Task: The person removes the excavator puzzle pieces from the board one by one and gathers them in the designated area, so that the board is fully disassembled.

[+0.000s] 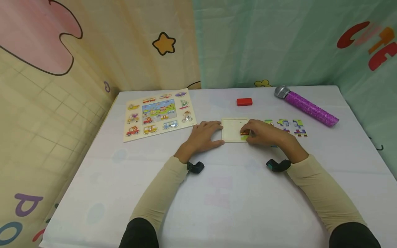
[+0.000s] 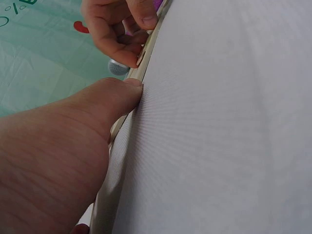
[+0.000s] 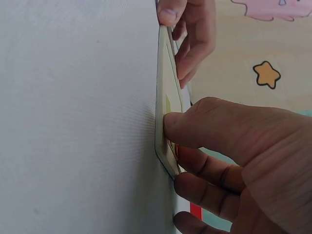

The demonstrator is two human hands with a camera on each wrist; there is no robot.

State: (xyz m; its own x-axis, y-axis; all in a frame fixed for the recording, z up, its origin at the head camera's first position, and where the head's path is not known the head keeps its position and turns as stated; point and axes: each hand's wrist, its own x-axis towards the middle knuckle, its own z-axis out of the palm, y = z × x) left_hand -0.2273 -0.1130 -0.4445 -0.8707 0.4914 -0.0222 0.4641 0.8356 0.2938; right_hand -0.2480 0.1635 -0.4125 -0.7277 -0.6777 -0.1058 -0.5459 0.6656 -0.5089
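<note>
A small cream puzzle board (image 1: 231,131) lies flat in front of the person. The left hand (image 1: 206,134) rests at its left edge, with the thumb (image 2: 124,92) against the near corner and the fingers extended. At the board's near right corner, the right hand (image 1: 263,132) pinches a puzzle piece (image 1: 244,136) printed in green and reddish brown. Its thumb (image 3: 183,127) and forefinger partly cover the piece. Several loose puzzle pieces (image 1: 300,133) lie to the right, some hidden behind the right hand.
A larger picture board with vehicles (image 1: 159,115) lies at the back left. A red block (image 1: 244,102) sits behind the small board. Toward the back right lies a microphone with a purple glitter handle (image 1: 311,108). Printed curtains (image 1: 263,41) stand behind the white table (image 1: 223,199).
</note>
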